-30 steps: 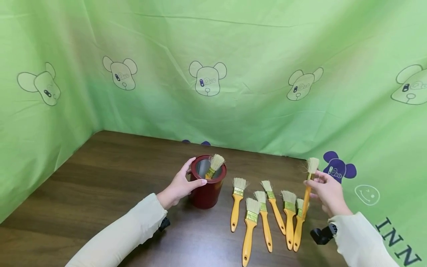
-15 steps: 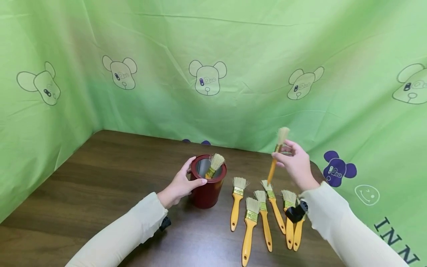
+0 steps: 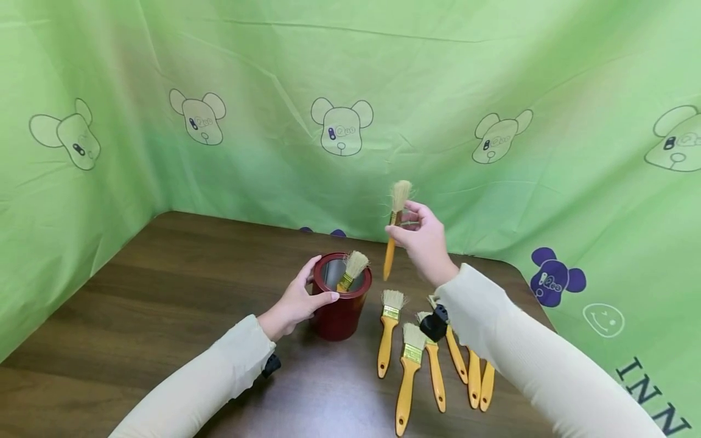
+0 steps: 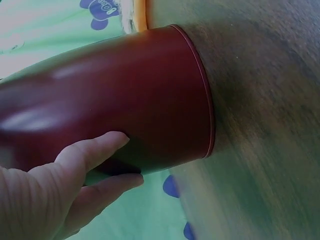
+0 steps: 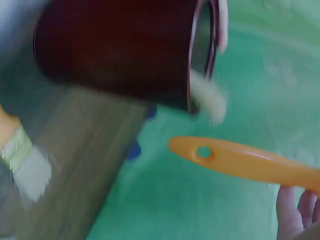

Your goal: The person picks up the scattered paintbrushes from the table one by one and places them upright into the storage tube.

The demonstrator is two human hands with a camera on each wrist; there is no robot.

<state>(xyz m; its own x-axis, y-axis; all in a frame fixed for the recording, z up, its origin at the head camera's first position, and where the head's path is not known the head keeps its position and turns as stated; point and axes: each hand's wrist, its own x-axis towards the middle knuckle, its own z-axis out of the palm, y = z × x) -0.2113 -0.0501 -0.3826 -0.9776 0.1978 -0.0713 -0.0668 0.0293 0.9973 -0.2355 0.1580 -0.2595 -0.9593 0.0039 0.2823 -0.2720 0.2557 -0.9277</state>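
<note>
A dark red bucket (image 3: 337,317) stands upright on the table, with one paintbrush (image 3: 356,264) leaning in it, bristles up past the rim. My left hand (image 3: 296,302) grips the bucket's left side, thumb at the front by the rim; the left wrist view shows fingers (image 4: 95,150) against its wall. My right hand (image 3: 426,242) pinches another paintbrush (image 3: 389,252) near its metal band, bristles up. It hangs in the air, right of the bucket and higher than its rim. In the right wrist view its orange handle (image 5: 240,159) points towards the bucket, apart from it.
Several more paintbrushes lie right of the bucket, among them a near one (image 3: 406,380) and one beside the bucket (image 3: 386,337). The right sleeve (image 3: 509,328) covers parts of others. A green printed cloth (image 3: 263,182) hangs behind the brown wooden table (image 3: 164,292).
My right hand has lifted the paintbrush from the right end of the row and carried it left, up near the bucket. The left hand and bucket have stayed in place.
</note>
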